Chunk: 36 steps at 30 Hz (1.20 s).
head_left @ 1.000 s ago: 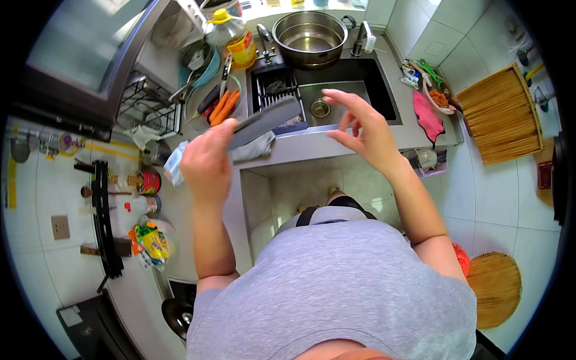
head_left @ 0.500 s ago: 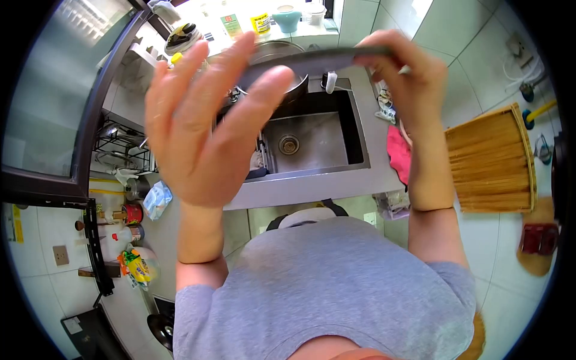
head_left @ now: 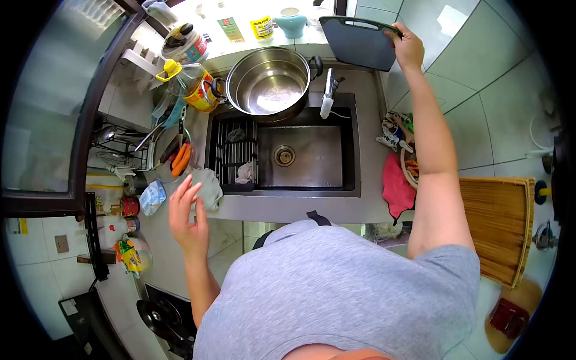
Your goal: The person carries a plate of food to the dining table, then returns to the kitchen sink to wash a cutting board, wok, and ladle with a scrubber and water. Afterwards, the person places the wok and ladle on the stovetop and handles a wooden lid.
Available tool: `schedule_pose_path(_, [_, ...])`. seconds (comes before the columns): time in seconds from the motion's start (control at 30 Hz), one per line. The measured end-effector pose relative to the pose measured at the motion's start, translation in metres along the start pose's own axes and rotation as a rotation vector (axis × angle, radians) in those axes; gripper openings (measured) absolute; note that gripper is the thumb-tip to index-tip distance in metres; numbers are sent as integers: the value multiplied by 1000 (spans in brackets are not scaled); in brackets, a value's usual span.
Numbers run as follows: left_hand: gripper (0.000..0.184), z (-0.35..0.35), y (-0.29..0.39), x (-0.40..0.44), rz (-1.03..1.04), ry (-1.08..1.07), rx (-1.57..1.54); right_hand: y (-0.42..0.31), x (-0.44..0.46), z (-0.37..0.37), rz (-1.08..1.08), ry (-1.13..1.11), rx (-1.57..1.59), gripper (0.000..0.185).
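1. My right hand (head_left: 410,50) clamps a corner of the cutting board (head_left: 361,45), which extends to its left; positioning, I judge.
2. My left hand (head_left: 191,228) is bare, fingers apart, near the grey cloth (head_left: 210,187).
3. The next move calls for a steady grip, I think.

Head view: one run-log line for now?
right hand: holds dark cutting board by one end | left hand: open, near grey cloth | pot: beside faucet

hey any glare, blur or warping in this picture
Head view: the windowsill is washed out and wall tiles catch glare; same head view: right hand and grey board look fairly sharp; head view edges: black corners, bowed lines.
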<state>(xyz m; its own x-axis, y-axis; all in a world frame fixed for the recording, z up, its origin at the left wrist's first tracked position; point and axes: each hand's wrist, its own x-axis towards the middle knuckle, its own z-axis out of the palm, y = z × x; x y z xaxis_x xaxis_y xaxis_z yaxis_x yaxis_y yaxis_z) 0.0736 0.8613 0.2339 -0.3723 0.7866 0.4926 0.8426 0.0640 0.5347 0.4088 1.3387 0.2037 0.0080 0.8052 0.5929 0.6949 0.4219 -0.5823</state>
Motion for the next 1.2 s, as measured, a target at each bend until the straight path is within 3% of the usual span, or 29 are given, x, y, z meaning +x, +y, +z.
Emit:
schedule_pose_path(0.1, [26, 3, -13, -16, -116, -17, 38, 45, 11, 38, 71, -69, 22, 19])
schedule_pose_path(0.17, [25, 5, -19, -23, -364, -71, -30, 62, 13, 58, 156, -89, 103, 17])
schedule_pose_path(0.43, [23, 13, -36, -42, -490, -58, 62, 142, 44, 113, 178, -130, 301, 23])
schedule_pose_path(0.5, [24, 11, -39, -47, -534, -70, 89, 157, 59, 118, 205, -183, 195, 29])
schedule_pose_path(0.57, [24, 10, -37, -48, -566, -77, 115, 190, 80, 135, 69, -106, -33, 44])
schedule_pose_path(0.7, [24, 5, -47, -65, -604, -40, 122, 191, 94, 143, 1, -67, -190, 71])
schedule_pose_path(0.77, [24, 3, -50, -71, -630, -38, 136, 194, 99, 152, -103, 35, -268, 71])
schedule_pose_path(0.97, [23, -5, -56, -86, -660, -17, 147, 187, 103, 166, 4, 138, -409, 85])
schedule_pose_path(1.2, [22, -1, -77, -104, -698, -36, 130, 188, 105, 172, -18, 41, -215, 67])
